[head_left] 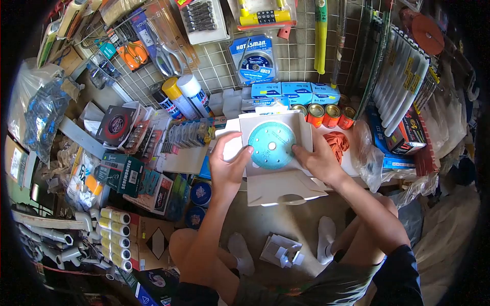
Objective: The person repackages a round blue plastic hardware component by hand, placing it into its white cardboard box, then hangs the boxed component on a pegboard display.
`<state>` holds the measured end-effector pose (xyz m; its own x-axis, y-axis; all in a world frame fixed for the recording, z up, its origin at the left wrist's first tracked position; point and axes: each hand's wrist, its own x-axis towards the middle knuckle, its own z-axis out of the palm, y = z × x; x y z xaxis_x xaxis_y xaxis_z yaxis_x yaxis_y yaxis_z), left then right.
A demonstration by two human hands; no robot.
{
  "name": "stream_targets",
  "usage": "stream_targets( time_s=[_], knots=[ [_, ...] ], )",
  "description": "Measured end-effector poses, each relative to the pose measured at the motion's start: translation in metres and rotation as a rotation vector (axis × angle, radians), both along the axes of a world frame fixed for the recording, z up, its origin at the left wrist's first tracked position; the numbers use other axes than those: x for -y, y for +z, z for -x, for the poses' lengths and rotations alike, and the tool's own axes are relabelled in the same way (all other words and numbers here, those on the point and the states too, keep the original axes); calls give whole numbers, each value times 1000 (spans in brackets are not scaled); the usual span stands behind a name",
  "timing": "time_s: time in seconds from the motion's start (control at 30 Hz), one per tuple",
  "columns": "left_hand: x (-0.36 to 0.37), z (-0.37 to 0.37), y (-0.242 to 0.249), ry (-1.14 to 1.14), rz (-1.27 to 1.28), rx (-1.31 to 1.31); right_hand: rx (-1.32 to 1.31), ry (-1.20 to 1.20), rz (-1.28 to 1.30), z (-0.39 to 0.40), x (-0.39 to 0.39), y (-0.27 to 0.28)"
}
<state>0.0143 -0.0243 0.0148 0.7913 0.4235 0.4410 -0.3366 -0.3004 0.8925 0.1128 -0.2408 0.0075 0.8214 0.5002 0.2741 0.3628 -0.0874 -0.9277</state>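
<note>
An opened white cardboard box (278, 189) is held up in front of me, its flap hanging toward me. Inside lies a teal diamond cutting disc (272, 135) with a round centre hole and several small holes. My left hand (228, 162) grips the box's left side, its thumb by the disc's left edge. On the opposite side, my right hand (317, 157) is closed around the box, with its thumb at the disc's right edge. The fingers behind the box are partly hidden.
Behind the box stand small orange-labelled tins (332, 116) and blue-and-white boxes (297, 92). Spray cans (190, 92) are at the left, near a green screwdriver box (121, 174). A wire grid carries a packaged blade (255, 61). An opened small carton (282, 251) lies between my feet.
</note>
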Motion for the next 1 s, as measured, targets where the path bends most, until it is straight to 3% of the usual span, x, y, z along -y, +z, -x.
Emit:
stream_targets(
  time_s=[0.07,0.3,0.47,0.6,0.63,0.77,0.87,1.0],
  knots=[
    [-2,0,1,23,-40,3,-90,-4,59,7,3,22],
    [12,7,9,183,-427,5,-28,-86,187,0,6,9],
    [3,10,13,85,-377,-83,-25,-45,-4,5,4,13],
    [6,10,16,-52,-505,55,40,-175,64,8,3,14],
    [9,13,16,-104,-447,-21,21,-194,94,6,4,14],
    [9,9,5,1,-403,-40,60,-192,88,5,3,9],
    [6,8,4,19,-321,-30,48,-53,40,9,4,19],
    [10,11,10,34,-375,-35,199,-54,18,5,-2,2]
  ],
)
